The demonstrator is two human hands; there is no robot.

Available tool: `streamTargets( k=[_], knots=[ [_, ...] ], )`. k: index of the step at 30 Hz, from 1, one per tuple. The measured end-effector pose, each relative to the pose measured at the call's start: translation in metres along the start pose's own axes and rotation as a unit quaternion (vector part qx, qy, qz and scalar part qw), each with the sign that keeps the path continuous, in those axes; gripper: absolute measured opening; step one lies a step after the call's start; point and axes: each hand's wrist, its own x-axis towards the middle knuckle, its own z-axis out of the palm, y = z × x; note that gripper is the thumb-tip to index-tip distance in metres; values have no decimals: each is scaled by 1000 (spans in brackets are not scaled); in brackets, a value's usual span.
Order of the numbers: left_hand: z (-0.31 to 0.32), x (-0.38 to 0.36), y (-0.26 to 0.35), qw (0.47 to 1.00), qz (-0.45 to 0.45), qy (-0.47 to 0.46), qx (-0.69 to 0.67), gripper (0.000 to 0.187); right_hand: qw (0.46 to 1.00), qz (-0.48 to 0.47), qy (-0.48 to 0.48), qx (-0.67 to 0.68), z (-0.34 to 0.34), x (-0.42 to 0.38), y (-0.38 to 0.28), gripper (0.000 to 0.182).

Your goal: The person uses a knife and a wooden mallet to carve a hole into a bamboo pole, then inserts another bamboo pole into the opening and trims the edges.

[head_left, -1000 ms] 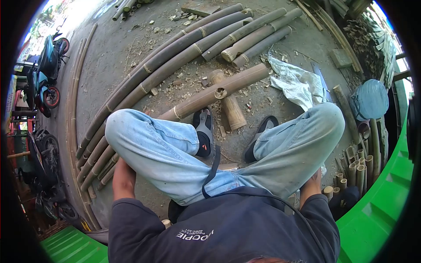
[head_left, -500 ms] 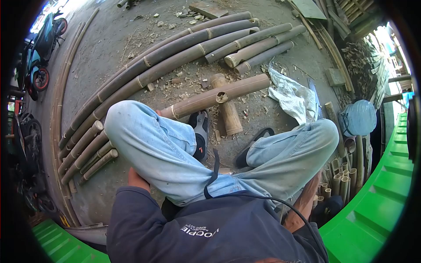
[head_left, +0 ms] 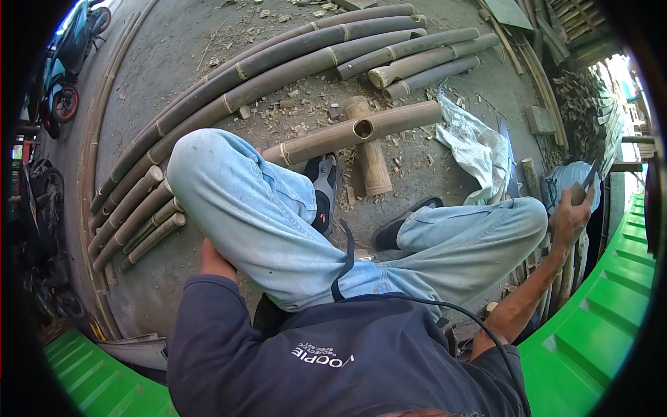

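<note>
At the right, my right hand (head_left: 571,214) is raised beside my knee, closed around the handle of a knife (head_left: 593,172) whose dark blade points up and away. My left forearm (head_left: 217,260) passes under my bent left leg. Most of my left hand is hidden there; only a sliver of finger shows against the near end of a bamboo pole (head_left: 313,145). That pole has a hole cut near its middle and lies across a short, thick bamboo piece (head_left: 376,172) on the ground. My sandalled feet are close to both.
Long bamboo poles (head_left: 285,64) lie curving around my left and front, with shorter cut lengths (head_left: 439,58) beyond. A white plastic sack (head_left: 479,146) lies right of the pole. Chips litter the ground. Motorbikes (head_left: 64,104) stand far left; green corrugated metal (head_left: 590,333) is behind me.
My right hand has come up from below my right leg, bringing the knife into view. The view has shifted slightly; the bamboo pole still lies across the short piece.
</note>
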Motion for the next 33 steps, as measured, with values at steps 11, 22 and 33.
streamTargets(
  k=[11, 22, 33],
  knots=[
    [19, 12, 7, 999, 16, -31, 22, 60, 797, 109, -338, 488, 65, -88, -194, 61],
    [14, 72, -5, 977, 52, -173, 112, 60, 763, 193, -439, 434, 158, -160, -261, 71],
    [82, 115, 206, 941, 332, 24, -57, 78, 741, 235, -504, 376, 244, -270, -283, 82]
  ],
)
